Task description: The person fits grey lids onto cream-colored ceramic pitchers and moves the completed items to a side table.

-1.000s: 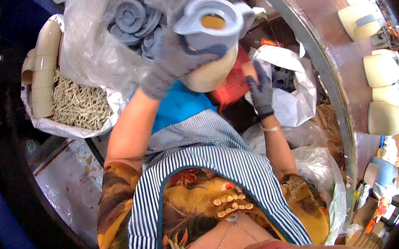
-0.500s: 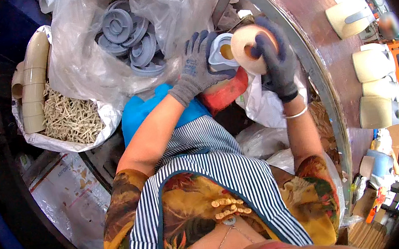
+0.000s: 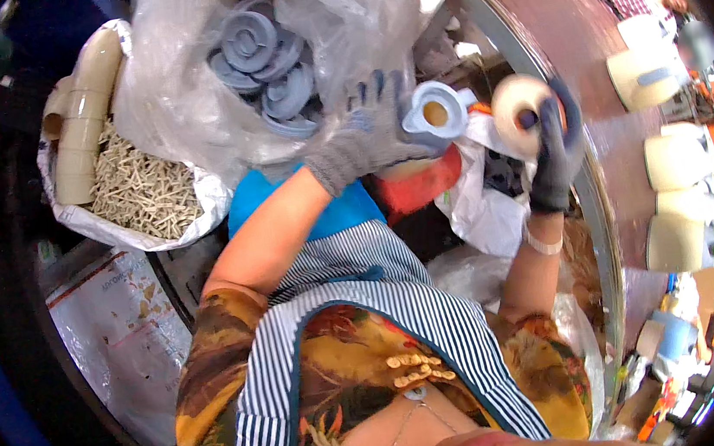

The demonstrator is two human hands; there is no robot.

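My left hand (image 3: 365, 135), in a grey glove with darker fingertips, is closed around a pale blue plastic piece (image 3: 449, 117) with a round opening, yellowish inside, and small projections at its rim. To the right, my gloved right hand (image 3: 558, 145) grips a beige round piece (image 3: 512, 139) with a hole in its middle. The two pieces are apart. Under the left hand lies a red object (image 3: 422, 183), partly hidden by the hand and the blue piece.
A clear plastic bag (image 3: 174, 94) holds several grey-blue round parts (image 3: 251, 41). Left of it, a white sack (image 3: 136, 236) contains small beige pegs (image 3: 145, 193) and beige cylinders (image 3: 75, 152). Cream jugs (image 3: 668, 162) stand on the brown table (image 3: 591, 94) at right.
My right hand has moved right with the beige piece, from against the blue piece to a gap away. The blue piece, held in my left hand, appears turned. The whole view has shifted.
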